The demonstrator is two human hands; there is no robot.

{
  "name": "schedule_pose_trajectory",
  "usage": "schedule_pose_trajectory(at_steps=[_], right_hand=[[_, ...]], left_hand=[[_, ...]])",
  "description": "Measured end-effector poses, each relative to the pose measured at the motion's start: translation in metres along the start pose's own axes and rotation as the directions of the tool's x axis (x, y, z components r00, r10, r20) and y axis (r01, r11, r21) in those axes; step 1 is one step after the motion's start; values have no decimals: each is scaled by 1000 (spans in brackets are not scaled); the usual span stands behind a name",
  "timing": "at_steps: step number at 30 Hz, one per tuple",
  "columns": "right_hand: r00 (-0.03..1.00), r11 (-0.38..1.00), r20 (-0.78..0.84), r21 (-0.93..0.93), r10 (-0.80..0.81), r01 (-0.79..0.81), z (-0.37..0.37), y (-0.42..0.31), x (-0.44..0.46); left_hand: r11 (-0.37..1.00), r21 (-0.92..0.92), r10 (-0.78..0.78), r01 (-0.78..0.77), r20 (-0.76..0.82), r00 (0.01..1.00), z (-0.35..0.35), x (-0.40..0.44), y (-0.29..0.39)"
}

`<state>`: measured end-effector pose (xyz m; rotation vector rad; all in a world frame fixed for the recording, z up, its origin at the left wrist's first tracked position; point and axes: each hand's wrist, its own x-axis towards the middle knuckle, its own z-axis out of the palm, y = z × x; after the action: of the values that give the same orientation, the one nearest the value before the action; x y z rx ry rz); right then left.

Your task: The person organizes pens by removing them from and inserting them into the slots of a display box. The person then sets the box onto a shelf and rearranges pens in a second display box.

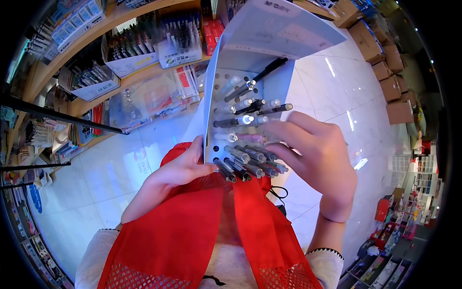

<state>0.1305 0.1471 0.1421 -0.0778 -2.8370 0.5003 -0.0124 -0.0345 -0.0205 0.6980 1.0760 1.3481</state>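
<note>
My left hand [185, 164] grips the lower left edge of a white pen display box [210, 111], with its thumb by the front row of pens. Pens and markers stand in the holes of the box, tilted various ways. Several grey-capped pens [240, 154] crowd the near end, and a long black pen [269, 70] leans at the far end. At the box's right side is my right hand [313, 154], fingers bent. Its thumb and index finger are apart, close to the end of a pink pen [257, 138]. Nothing shows clearly between them.
A printed lid flap [284, 29] rises from the far end of the box. Wooden shelves [62, 53] with boxes of pens [180, 41] stand on the left. Cardboard cartons [368, 43] line the right, beyond the shiny tiled floor [332, 91]. A red vest [168, 231] covers my front.
</note>
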Motion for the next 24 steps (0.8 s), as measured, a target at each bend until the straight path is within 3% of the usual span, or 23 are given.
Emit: schedule_pose_trajectory(at_steps=[4,7,11,14,17,19,24], right_hand=[[975,966,209,-227,-78,126,2,-1,11],[964,955,223,-224,-145,196,6,0,15],[983,991,-128,15,-129,132,-3,2,9],[898,1000,-439,-23,-11,1,-30,-10,4],[898,993,-432,-37,84,-110,-39,-3,4],[949,996,-308,-26,71,-83,-38,9,8],[985,977,-151,208,82,-49,-13,-4,5]], left_hand=[[999,33,-12,14,-54,998,1,0,-1],[997,78,-8,15,-85,996,1,-2,3],[994,94,-51,60,-99,994,-4,-4,3],[990,121,-56,69,-106,993,-8,-4,-2],[994,63,-86,92,-96,992,-7,-4,-2],[995,29,-96,98,-66,993,-8,-3,-3],[999,-11,-36,36,-26,999,-8,-5,-4]])
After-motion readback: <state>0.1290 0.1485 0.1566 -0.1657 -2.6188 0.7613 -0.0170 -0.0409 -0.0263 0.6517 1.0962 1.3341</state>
